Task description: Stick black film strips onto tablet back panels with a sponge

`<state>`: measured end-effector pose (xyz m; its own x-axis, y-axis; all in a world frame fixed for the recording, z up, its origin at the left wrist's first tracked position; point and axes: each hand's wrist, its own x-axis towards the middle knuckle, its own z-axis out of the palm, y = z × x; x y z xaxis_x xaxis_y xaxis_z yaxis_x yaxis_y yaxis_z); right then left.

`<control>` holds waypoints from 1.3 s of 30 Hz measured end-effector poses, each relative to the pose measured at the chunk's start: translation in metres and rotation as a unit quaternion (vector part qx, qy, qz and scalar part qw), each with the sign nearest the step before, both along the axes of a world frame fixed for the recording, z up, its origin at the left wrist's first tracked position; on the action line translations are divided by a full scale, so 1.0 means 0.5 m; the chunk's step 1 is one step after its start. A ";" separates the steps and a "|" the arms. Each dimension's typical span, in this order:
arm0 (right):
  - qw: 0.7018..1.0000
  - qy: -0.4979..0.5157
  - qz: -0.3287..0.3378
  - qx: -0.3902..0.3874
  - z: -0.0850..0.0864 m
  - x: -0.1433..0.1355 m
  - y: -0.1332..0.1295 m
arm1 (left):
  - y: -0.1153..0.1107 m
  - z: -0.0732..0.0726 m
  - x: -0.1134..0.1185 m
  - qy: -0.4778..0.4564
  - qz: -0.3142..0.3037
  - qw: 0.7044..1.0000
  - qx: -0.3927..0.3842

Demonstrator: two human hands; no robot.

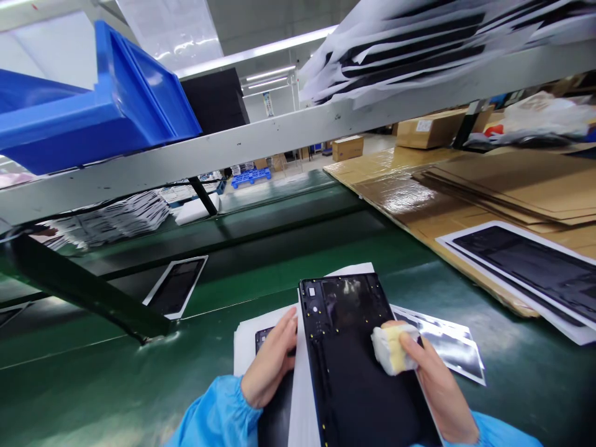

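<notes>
A black tablet-sized panel with small gold-coloured dots along its edges lies in front of me, tilted, over white paper sheets. My right hand pinches a folded white and yellow wiping cloth, which rests against the panel's right side. On the other side, my left hand has its fingers stretched out along the edge of the paper beside the panel; its thumb is partly hidden. Beneath that hand, a second black panel shows in part. Right of the panel lies a shiny sheet with a white border.
Overhead, a metal shelf beam carries a blue bin and stacked wrapped black sheets. A dark green post stands at left. Panels on paper lie at left and right, near flat cardboard.
</notes>
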<state>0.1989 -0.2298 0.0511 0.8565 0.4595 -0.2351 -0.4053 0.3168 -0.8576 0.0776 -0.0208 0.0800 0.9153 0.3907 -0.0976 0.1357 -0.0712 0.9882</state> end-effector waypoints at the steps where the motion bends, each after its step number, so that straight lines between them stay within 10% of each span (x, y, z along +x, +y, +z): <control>1: 1.000 -0.002 0.003 0.002 0.006 0.002 -0.004 | -0.010 0.002 0.005 0.014 -0.031 0.995 -0.092; 4: 0.999 -0.031 -0.003 -0.018 0.018 0.012 -0.009 | -0.030 0.010 0.014 0.044 -0.075 0.952 -0.294; 7: 0.994 -0.083 -0.017 -0.069 0.014 0.027 -0.008 | -0.031 0.014 0.019 0.021 -0.027 0.955 -0.293; 11: 0.979 -0.158 -0.056 -0.116 -0.013 0.046 -0.003 | -0.029 0.009 0.029 0.038 -0.028 0.995 -0.089; 18: 0.942 -0.269 -0.114 -0.162 -0.026 0.072 -0.003 | -0.013 0.011 0.093 0.003 -0.141 0.977 0.159; 22: 0.838 -0.422 -0.305 -0.163 -0.042 0.064 0.004 | 0.051 0.034 0.218 -0.049 -0.157 0.955 0.246; 24: 0.815 -0.476 -0.298 -0.144 -0.062 0.050 0.014 | 0.081 0.046 0.306 -0.055 -0.130 0.960 0.242; 32: 0.864 -0.473 -0.103 -0.140 -0.123 0.024 0.068 | 0.064 -0.002 0.657 -0.042 -0.013 0.981 0.188; 39: 0.871 -0.458 -0.045 -0.170 -0.149 0.027 0.075 | 0.017 -0.102 0.765 0.050 0.050 0.969 0.237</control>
